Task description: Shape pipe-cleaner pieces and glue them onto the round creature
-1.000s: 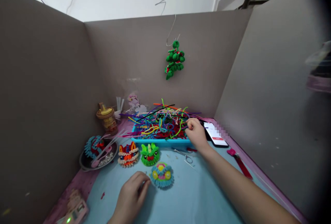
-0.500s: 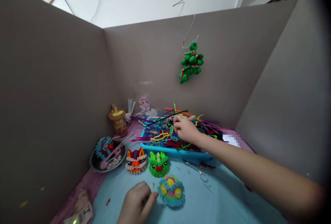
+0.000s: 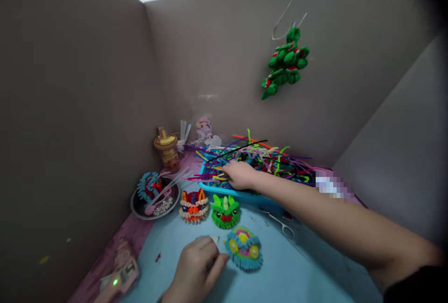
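Note:
My right hand point(image 3: 240, 174) reaches into a blue basket point(image 3: 224, 192) heaped with coloured pipe cleaners point(image 3: 269, 153). Its fingers are curled down among them, closed on some near the basket's left end; the fingertips are partly hidden. My left hand point(image 3: 198, 263) rests on the light blue mat, fingers curled in and thumb pointing right, with nothing visible in it. Close to its thumb lies a blue, pink and yellow lion-head piece point(image 3: 244, 248) of pipe cleaners. Behind it sit a green lion head point(image 3: 226, 212) and a red and cream one point(image 3: 193, 206).
Scissors point(image 3: 282, 226) lie before the basket. On the left stand a metal bowl point(image 3: 138, 209) with beads and a blue lion head point(image 3: 149, 186), a brown cup point(image 3: 166, 151) and a pink glue gun point(image 3: 124, 272). A green pipe-cleaner ornament point(image 3: 287, 62) hangs by wire. Grey panels point(image 3: 217, 55) enclose the table.
My right hand has moved left and lower into the pipe cleaners. The camera view has shifted, so the tabletop things appear farther right and higher. My left hand keeps its curled pose.

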Action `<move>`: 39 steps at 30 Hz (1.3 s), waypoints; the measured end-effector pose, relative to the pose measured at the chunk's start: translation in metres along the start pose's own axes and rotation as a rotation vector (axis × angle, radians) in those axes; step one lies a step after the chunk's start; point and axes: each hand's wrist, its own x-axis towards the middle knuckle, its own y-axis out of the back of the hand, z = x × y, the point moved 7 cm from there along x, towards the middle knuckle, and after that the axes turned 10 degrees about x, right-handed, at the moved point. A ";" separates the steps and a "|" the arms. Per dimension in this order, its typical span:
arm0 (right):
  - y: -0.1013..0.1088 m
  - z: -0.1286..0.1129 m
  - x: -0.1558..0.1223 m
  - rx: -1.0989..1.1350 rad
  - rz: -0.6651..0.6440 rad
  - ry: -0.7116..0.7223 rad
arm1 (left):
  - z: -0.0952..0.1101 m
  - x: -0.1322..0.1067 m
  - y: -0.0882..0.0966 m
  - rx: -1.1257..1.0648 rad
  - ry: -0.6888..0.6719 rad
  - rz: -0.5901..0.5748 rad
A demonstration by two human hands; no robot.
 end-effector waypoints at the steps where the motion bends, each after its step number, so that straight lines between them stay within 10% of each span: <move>1: -0.002 0.006 -0.001 0.004 -0.008 -0.020 | 0.000 0.000 0.000 -0.004 0.007 -0.009; 7: 0.003 0.024 -0.007 0.154 0.051 -0.118 | 0.004 -0.002 -0.003 -0.037 -0.005 -0.078; 15: 0.091 0.036 -0.008 0.561 0.508 -0.230 | -0.002 -0.003 0.001 -0.064 0.057 -0.052; 21: 0.118 0.053 -0.037 0.848 0.700 -0.370 | -0.002 -0.003 -0.001 -0.075 0.081 -0.107; 28: 0.158 0.002 -0.080 0.944 0.953 -0.196 | -0.006 -0.003 0.009 -0.251 0.139 -0.002; 34: 0.079 -0.076 -0.135 1.177 0.566 -0.209 | -0.003 -0.004 0.008 -0.792 0.330 0.133; 39: -0.015 -0.090 -0.196 1.556 0.641 -0.398 | 0.017 -0.007 -0.022 -1.211 0.502 -0.005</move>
